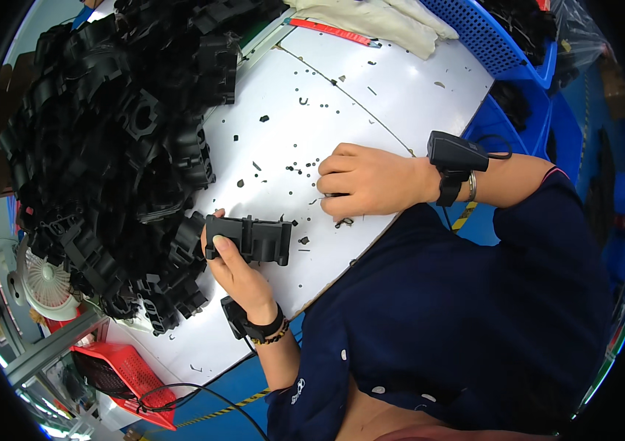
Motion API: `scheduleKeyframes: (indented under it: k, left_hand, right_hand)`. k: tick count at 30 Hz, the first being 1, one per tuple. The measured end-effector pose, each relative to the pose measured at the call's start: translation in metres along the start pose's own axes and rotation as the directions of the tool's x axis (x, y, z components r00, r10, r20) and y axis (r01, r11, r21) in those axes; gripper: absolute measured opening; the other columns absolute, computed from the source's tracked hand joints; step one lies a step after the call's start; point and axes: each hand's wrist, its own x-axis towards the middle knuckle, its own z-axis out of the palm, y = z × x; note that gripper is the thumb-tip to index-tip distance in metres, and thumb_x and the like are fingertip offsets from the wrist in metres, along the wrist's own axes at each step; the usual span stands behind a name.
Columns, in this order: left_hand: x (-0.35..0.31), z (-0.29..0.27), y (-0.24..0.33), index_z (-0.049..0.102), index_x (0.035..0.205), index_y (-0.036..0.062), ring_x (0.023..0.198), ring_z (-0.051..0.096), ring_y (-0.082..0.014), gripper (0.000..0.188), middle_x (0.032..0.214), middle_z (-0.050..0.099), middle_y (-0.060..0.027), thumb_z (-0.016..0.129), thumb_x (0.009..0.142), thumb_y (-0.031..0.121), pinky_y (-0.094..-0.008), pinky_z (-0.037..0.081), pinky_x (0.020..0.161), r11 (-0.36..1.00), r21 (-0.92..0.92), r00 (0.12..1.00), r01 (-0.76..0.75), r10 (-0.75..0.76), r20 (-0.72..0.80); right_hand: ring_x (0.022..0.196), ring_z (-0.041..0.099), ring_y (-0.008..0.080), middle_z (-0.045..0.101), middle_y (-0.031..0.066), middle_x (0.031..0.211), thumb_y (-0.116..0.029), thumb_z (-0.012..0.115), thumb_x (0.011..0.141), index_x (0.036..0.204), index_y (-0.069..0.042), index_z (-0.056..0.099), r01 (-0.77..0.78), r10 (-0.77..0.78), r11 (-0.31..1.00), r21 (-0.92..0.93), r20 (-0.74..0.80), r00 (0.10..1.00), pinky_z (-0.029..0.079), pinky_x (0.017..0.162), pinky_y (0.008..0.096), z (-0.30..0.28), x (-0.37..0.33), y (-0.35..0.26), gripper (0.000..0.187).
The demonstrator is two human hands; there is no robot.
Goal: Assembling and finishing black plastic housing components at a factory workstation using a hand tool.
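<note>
My left hand [239, 275] is closed round a black molded plastic part [257, 241], thumb on its near face. The part is boxy with raised ribs and small tabs, held just above the white table and beside the heap of black plastic parts [125, 125]. To the right, my right hand [368, 180] rests at the tabletop with its fingers curled under. A dark sliver shows between those fingers, but what they hold is hidden. Small black scraps [343, 222] lie by the right fingertips.
Black crumbs and offcuts dot the white table [379, 88]. A red-handled cutter [334, 31] and cream cloth gloves [393, 18] lie at the far edge. Blue crates [489, 44] stand at the right, a red basket [132, 375] and a fan [46, 279] at the lower left.
</note>
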Motion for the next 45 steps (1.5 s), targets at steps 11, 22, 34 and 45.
scheduleKeyframes:
  k: [11,22,34,45]
  left_hand:
    - [-0.001,-0.003,0.001,0.056,0.126,-0.0033,0.097,0.056,-0.0133,0.046,0.116,0.059,-0.0101,0.038,0.107,0.035,-0.0291,0.044,0.091,0.999,-0.029,0.999,0.033,-0.032,0.033]
    - [-0.002,-0.006,-0.003,0.052,0.129,-0.0015,0.092,0.060,-0.0158,0.047,0.117,0.057,-0.0115,0.034,0.108,0.036,-0.0287,0.050,0.085,1.000,-0.008,0.999,0.027,-0.027,0.020]
    - [0.008,0.025,0.025,0.041,0.135,-0.0005,0.104,0.061,-0.0231,0.049,0.120,0.055,-0.0161,0.051,0.103,0.035,-0.0337,0.056,0.083,0.997,-0.030,0.996,-0.068,0.069,0.051]
    - [0.015,0.048,0.012,0.040,0.130,0.0007,0.111,0.057,-0.0197,0.042,0.126,0.049,-0.0127,0.063,0.097,0.014,-0.0369,0.055,0.094,0.993,0.018,0.993,-0.115,0.115,-0.016]
  right_hand:
    - [0.080,0.057,0.0177,0.057,0.0020,0.086,-0.021,0.068,0.082,0.083,-0.011,0.056,0.009,-0.009,0.997,-0.082,-0.002,1.000,0.046,0.060,0.0315,-0.013,-0.020,0.008,0.016]
    - [0.053,0.046,0.0181,0.050,0.0083,0.064,-0.009,0.070,0.090,0.075,0.000,0.059,-0.690,0.362,0.703,-0.174,-0.747,0.557,0.038,0.051,0.0291,-0.112,-0.097,0.041,0.021]
    - [0.062,0.057,0.0292,0.059,0.0115,0.070,-0.017,0.071,0.088,0.077,-0.002,0.061,-0.911,0.382,0.334,-0.241,-0.849,0.365,0.045,0.056,0.0368,-0.098,-0.234,0.026,0.022]
    - [0.087,0.063,0.0316,0.067,0.0158,0.098,-0.032,0.066,0.090,0.094,-0.001,0.069,-0.996,0.842,-0.021,-0.086,-0.538,0.028,0.049,0.076,0.0400,-0.108,-0.263,0.018,0.031]
